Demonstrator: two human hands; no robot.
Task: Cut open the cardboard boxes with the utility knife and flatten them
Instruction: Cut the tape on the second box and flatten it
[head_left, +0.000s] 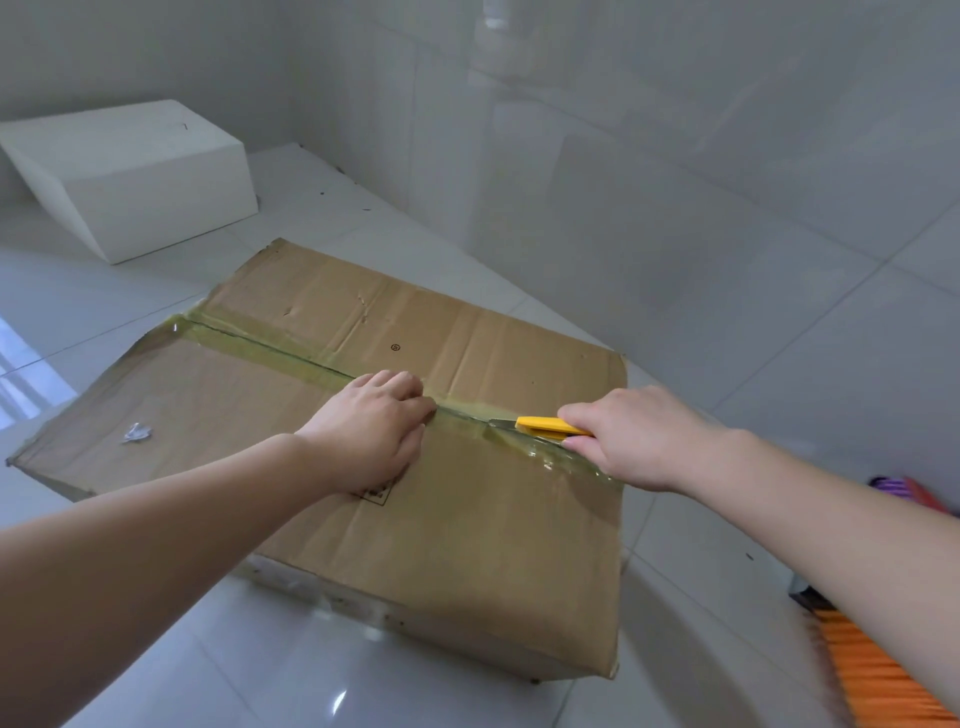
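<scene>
At nine o'clock on the tiled floor (779, 332) the cardboard box (395, 519) begins, its top spreading across the centre of the view. A taped seam (270, 345) runs from ten o'clock toward four o'clock, and its far stretch looks already slit.

Just left of centre the left hand (371, 434) rests on the near flap — its fingers (410, 387) curled down at the seam, pressing the board and grasping nothing I can see.

At three o'clock the right hand (631, 439) is clenched round the yellow utility knife (548, 427), its short blade lying in the tape and pointing back toward the left hand.

To do this cut well, I would keep the blade shallow, follow the flap gap, draw it away from the bracing hand — and hold that hand clear of the line.
</scene>
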